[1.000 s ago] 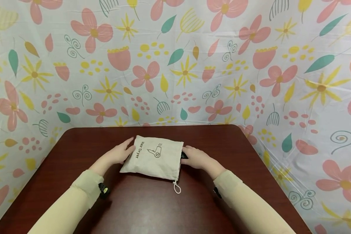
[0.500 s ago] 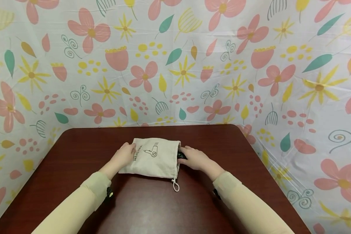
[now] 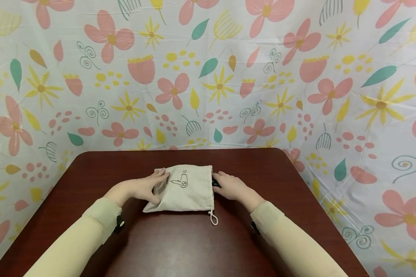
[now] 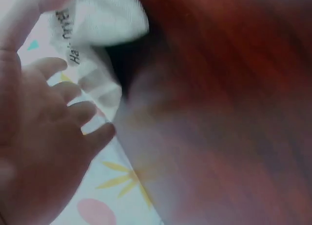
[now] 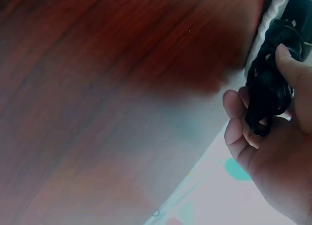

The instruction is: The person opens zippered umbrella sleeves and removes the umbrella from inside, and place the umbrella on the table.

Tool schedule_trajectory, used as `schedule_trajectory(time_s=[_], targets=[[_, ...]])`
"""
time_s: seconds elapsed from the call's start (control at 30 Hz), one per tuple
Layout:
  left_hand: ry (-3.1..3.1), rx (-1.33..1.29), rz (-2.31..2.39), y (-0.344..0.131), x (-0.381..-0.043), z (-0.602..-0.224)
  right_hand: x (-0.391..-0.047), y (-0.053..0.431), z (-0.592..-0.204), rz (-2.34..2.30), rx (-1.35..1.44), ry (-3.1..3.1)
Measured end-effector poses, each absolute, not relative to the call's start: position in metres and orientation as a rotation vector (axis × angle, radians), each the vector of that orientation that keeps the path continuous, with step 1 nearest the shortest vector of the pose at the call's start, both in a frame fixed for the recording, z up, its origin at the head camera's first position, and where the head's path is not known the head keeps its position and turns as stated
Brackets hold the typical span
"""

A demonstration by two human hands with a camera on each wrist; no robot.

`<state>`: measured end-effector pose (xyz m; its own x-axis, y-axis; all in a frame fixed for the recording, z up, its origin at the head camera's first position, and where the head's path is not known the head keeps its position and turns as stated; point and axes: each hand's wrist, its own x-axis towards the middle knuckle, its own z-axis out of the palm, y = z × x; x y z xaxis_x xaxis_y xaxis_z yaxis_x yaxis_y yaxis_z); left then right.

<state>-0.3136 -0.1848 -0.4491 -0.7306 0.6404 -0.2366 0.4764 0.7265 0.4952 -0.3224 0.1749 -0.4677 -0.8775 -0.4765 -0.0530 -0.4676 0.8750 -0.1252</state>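
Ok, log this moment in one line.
left hand: spread over closed end of cloth bag; right hand: gripping black item at bag mouth; dryer drawing: facing up

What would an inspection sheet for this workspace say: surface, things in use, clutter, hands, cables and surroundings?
Surface: glossy, dark reddish-brown table.
Job's things: pale cloth bag printed with a hair dryer; black bundle at its mouth.
Clutter: nothing seen.
Grippers: bare hands; left hand spread over the bag's end opposite the mouth, right hand gripping the black bundle.
Cables: the bundle looks like coiled cord, not certain.
Surroundings: flower-print sheet behind the table.
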Motion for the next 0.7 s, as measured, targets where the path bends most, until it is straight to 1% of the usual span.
schedule_trajectory(time_s=[0.17, 0.47, 0.7], targets=[[2.548, 0.879, 0.381, -0.182, -0.322, -0.453, -0.324, 0.173, -0.469, -0.161, -0.741, 2.987], [2.659, 0.793, -0.001, -0.182, -0.323, -0.460, -0.317, 0.176, -0.469, -0.105, -0.775, 3.041], [2.649, 0.773, -0.075, -0.177, -0.326, -0.460, -0.306, 0.181, -0.466, -0.062, -0.794, 3.072]])
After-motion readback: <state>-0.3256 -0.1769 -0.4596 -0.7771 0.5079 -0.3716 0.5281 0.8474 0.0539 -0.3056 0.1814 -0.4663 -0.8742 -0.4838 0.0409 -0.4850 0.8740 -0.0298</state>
